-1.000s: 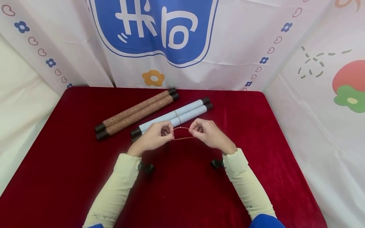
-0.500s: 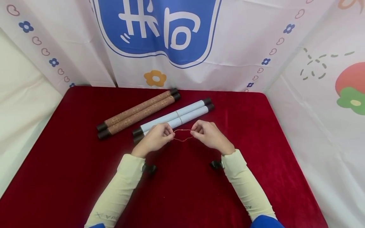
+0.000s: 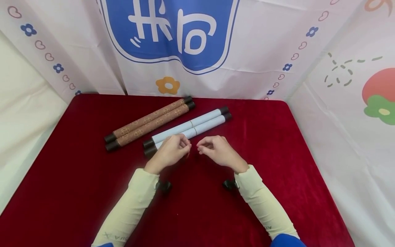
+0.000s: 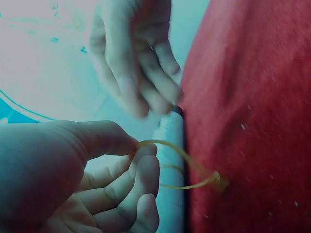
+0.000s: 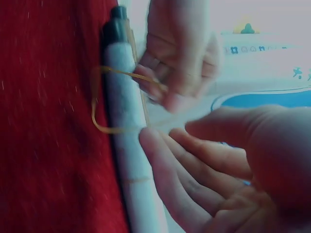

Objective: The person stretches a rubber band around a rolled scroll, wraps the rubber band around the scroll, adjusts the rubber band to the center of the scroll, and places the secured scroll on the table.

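Note:
My left hand [image 3: 172, 150] pinches a thin yellowish rubber band [image 4: 194, 185] between thumb and forefinger. In the left wrist view the loop hangs slack from the fingertips. My right hand [image 3: 221, 151] is just to the right, its thumb and fingers bent but apart, with nothing held between them. In the right wrist view the band passes close to the right fingertips; whether it touches them I cannot tell. Behind the hands lie two pale blue scrolls [image 3: 203, 120] with black ends, side by side, a thin band around their middle. The left hand covers part of their near end.
Two brown patterned scrolls [image 3: 151, 120] with black ends lie farther left, roughly parallel to the blue pair. Everything rests on a red velvet tabletop [image 3: 197, 212]. A printed white curtain [image 3: 253, 41] stands along the table's back edge.
The band was stretched between both hands, then slackened. The right hand has let go of it and shifted left toward the left hand, which still pinches it. The scrolls stay put.

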The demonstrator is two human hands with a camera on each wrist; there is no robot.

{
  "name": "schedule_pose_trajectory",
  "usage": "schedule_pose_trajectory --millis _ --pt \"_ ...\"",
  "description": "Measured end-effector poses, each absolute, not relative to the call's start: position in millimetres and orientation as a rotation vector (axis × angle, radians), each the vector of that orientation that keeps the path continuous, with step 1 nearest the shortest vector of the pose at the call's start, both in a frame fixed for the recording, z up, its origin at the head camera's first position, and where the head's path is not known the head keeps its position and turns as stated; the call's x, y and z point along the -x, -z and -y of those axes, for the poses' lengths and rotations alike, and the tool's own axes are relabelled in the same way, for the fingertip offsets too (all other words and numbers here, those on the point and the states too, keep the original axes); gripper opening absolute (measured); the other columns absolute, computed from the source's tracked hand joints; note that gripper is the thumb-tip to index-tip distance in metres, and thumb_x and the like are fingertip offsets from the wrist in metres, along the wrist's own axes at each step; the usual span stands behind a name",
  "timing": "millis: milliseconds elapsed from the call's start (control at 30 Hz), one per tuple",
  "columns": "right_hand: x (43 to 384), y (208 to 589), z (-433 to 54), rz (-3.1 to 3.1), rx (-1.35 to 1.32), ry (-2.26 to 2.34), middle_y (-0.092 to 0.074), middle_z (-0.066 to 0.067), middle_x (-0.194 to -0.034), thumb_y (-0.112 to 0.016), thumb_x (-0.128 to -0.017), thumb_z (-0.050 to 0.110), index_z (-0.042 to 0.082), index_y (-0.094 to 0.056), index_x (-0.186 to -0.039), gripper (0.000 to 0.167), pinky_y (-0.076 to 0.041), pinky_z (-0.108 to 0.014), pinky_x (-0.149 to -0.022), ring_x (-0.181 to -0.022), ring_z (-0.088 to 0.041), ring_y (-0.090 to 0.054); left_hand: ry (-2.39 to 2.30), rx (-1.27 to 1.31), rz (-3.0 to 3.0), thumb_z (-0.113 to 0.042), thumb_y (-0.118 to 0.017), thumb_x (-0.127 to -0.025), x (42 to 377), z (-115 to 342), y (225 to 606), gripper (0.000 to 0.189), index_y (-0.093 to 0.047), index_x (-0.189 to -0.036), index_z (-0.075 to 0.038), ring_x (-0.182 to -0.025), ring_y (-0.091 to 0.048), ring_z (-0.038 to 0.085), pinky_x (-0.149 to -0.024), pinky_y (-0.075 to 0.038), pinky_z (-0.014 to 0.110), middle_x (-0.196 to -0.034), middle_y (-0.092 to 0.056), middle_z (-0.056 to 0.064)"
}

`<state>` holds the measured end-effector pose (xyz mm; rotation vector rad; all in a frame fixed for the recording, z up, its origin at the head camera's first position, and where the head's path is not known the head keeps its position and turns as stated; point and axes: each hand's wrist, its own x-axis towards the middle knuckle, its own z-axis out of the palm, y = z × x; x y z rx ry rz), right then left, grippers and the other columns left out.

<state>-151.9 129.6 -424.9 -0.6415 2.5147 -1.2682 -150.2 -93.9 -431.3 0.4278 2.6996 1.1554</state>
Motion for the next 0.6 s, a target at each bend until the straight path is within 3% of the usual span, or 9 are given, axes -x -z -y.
schedule_pose_trajectory --millis 233,600 --pt "149.4 430.4 -117.5 -2.295 0.516 1.554 -0.080 -0.017 -0.104 -0.068 -0.102 0.007 -0.002 -0.077 -0.118 0.020 -0.064 -0.036 -0.084 -0.092 -0.024 -0.079 -1.257 -0.578 -2.775 -0.012 -0.068 -0.100 134.8 85.4 407.9 0.007 -0.071 -0.097 -0.007 -0.084 -0.075 0.015 -0.077 -0.062 0.032 -0.088 -0.077 0.005" --pt "146.9 433.3 -111.2 -1.971 0.286 1.994 -0.071 -0.018 -0.136 -0.063 -0.106 0.010 -0.002 -0.066 -0.139 0.036 -0.059 -0.028 -0.097 -0.116 -0.010 -0.072 -1.213 -0.745 -2.819 -0.011 -0.069 -0.099 122.2 76.1 396.7 0.005 -0.071 -0.097 -0.007 -0.081 -0.074 0.011 -0.074 -0.061 0.027 -0.087 -0.077 0.002"
